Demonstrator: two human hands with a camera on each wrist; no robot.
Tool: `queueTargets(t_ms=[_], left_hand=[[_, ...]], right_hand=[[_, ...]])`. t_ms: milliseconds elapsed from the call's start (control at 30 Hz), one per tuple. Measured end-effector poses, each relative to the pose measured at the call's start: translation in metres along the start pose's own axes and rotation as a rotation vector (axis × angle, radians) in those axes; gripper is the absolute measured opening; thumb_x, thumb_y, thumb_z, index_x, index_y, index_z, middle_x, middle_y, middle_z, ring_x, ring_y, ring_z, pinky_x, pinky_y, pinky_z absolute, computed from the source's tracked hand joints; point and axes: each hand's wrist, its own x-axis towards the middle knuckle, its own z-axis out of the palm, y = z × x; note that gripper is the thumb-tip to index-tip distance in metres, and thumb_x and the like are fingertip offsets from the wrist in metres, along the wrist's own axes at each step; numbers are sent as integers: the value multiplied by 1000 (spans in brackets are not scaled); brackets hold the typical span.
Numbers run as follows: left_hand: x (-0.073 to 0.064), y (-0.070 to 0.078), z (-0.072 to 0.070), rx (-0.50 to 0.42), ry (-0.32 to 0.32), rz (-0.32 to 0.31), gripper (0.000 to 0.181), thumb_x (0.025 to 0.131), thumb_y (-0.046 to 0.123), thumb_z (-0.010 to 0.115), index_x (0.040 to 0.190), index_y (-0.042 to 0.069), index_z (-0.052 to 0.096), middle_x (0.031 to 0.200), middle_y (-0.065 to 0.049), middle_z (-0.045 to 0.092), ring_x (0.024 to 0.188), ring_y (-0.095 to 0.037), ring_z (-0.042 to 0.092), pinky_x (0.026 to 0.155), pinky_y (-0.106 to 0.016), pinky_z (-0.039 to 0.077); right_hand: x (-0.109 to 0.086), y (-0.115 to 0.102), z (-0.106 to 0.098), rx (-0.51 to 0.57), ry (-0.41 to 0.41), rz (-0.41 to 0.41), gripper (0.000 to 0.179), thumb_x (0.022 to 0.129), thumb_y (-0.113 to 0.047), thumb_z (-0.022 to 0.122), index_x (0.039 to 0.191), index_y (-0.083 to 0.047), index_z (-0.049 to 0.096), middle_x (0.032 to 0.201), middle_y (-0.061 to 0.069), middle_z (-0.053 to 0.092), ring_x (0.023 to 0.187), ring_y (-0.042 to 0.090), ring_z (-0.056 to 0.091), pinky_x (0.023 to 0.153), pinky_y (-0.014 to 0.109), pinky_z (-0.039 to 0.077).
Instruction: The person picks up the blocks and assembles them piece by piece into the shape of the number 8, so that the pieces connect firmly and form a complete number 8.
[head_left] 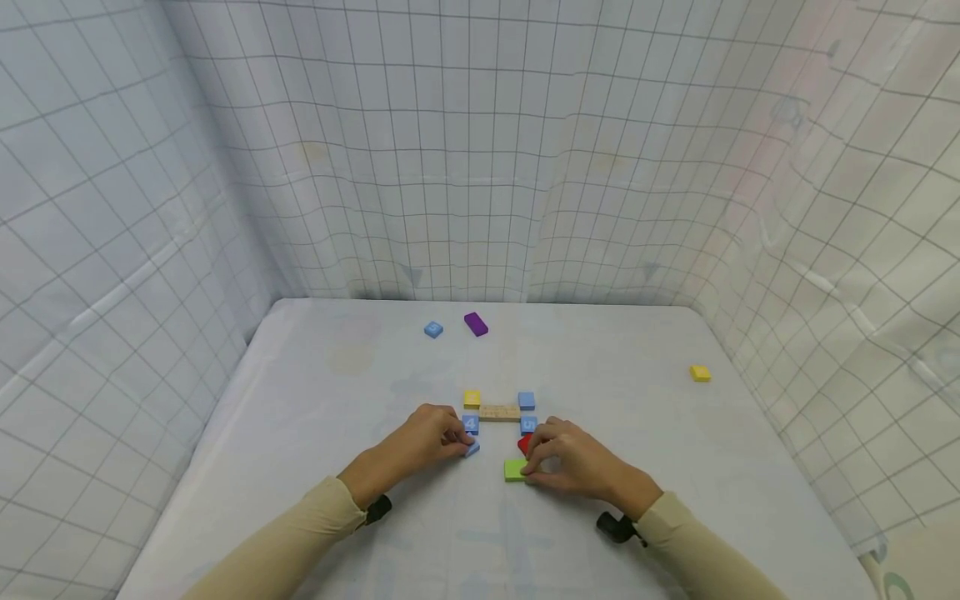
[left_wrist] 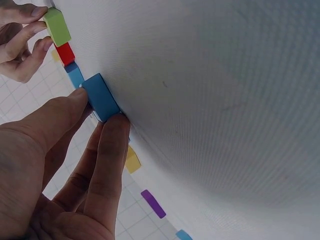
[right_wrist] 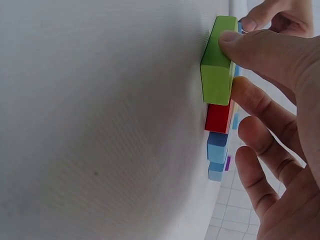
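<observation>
My left hand (head_left: 429, 435) pinches a blue block (left_wrist: 101, 97) between thumb and fingertips, low on the white tabletop. Just beyond it lies a blue block marked 4 (head_left: 470, 423). A lime-green block (right_wrist: 216, 77) is held by my right hand (head_left: 573, 460), the thumb on its upper face and the index finger at its far side. Directly behind the green block sits a red block (right_wrist: 218, 118), partly hidden by the fingers in the head view. Farther back in that row are a blue block marked 5 (head_left: 528, 425) and another blue block (head_left: 527, 401).
A wooden strip (head_left: 499, 413) spans between the two rows, near a yellow block (head_left: 472, 399). Toward the back lie a blue block (head_left: 433, 330) and a purple block (head_left: 476, 324). Another yellow block (head_left: 701, 373) is far right. Gridded white curtains (head_left: 480, 150) surround the table.
</observation>
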Motion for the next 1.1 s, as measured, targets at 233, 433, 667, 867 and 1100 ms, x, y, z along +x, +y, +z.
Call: queueTargets(t_ms=[233,433,667,867,1100], left_hand=[[0,1,-1,7,2,5,7,99,4,93,105,6,93,97,0,80,85,1,68,75,-14,59],[1,-1,0,21,4,22,6,99,4,93,105,6,93,97,0,81,84,2,68,74,-14,58],[3,-14,6,9,26,75,5,100,8,93,104,6,93,97,0,81,85,-1,72,76,-19,64],[4,-27,11,0,63,164,6,101,14,93,104,8,93,97,1,81,85,0,72,75,-19,64],[4,-20,6,-4,84,195,3,100,8,93,99,5,92,94,-3,81,83,-1,73,72,-19,64]], right_hand=[[1,-4,0,6,14,-26,9,96,-23,100,102,-27,94,112,-11,80,107,7,62,97,29,59],[6,-8,1,7,19,-46,9,97,-23,99,103,-26,95,112,-10,81,110,10,66,101,33,60],[14,-9,6,-26,31,-77,7,98,-26,99,104,-25,94,110,-10,81,103,7,61,92,27,56],[19,-11,9,-54,38,-62,7,98,-27,99,103,-27,94,109,-12,80,100,6,59,89,24,53],[25,-16,10,-70,44,-30,10,97,-25,100,104,-25,94,108,-11,81,99,6,58,88,23,52]])
